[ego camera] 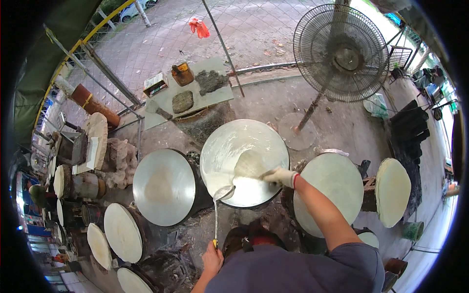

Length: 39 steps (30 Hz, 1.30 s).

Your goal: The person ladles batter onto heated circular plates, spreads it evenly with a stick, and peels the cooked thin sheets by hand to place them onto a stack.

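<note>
A large round metal griddle (256, 194) lies before me, with wet white batter (220, 179) streaked over part of its surface. My right hand (280, 177), in a white knit glove with a red cuff, is closed on a wide flat scraper (250, 164) over the griddle; motion blurs both, and the grip is partly hidden. My left hand (212, 258) grips the yellow end of a long-handled metal ladle (224, 192). The ladle's bowl is at the griddle's near left edge. A bare metal griddle (165, 186) stands to the left, and one covered by a pale round sheet (329, 194) stands to the right.
A standing fan (340, 55) rises at the back right. Behind the middle griddle, a board (165, 117) holds a cut plastic container (182, 74), a box (155, 84) and dark cloths. Stacks of pale round sheets (393, 192) stand at right and left (123, 232). A wire fence runs behind.
</note>
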Available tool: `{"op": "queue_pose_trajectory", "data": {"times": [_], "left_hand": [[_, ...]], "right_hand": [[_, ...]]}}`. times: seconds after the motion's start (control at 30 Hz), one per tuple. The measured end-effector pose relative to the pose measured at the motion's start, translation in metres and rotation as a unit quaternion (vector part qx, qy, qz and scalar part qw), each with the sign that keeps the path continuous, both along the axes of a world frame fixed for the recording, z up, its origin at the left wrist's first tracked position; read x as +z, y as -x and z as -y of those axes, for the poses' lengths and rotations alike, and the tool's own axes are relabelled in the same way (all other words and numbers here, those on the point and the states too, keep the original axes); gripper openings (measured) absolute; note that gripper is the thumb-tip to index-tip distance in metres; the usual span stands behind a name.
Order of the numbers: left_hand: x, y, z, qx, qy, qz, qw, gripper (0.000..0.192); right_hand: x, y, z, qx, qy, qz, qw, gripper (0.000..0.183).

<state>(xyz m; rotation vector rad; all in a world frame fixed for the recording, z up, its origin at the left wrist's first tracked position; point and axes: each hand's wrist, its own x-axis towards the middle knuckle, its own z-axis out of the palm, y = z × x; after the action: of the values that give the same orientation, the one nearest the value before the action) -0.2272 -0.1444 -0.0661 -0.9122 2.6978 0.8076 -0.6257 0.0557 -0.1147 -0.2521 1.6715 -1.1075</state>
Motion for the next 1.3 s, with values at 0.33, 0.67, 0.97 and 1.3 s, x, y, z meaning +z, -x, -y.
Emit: {"op": "queue_pose_trajectory", "data": {"times": [0.33, 0.67, 0.97, 1.3], "left_hand": [[0.001, 0.005, -0.004, -0.018, 0.000, -0.013, 1.000, 0.036], [0.013, 0.011, 0.054, -0.120, -0.076, -0.209, 0.968, 0.036], [0.077, -0.030, 0.147, 0.023, -0.388, -0.254, 0.885, 0.025], [0.061, -0.197, 0.248, 0.201, -0.453, -0.273, 0.825, 0.023]], "right_hand": [[0.013, -0.030, -0.016, 0.007, 0.015, 0.027, 0.999, 0.037], [0.006, -0.141, -0.042, -0.167, 0.030, 0.089, 0.981, 0.046], [-0.003, -0.307, 0.140, -0.297, 0.116, 0.121, 0.940, 0.048], [-0.039, -0.343, 0.272, -0.545, -0.132, -0.189, 0.806, 0.037]]}}
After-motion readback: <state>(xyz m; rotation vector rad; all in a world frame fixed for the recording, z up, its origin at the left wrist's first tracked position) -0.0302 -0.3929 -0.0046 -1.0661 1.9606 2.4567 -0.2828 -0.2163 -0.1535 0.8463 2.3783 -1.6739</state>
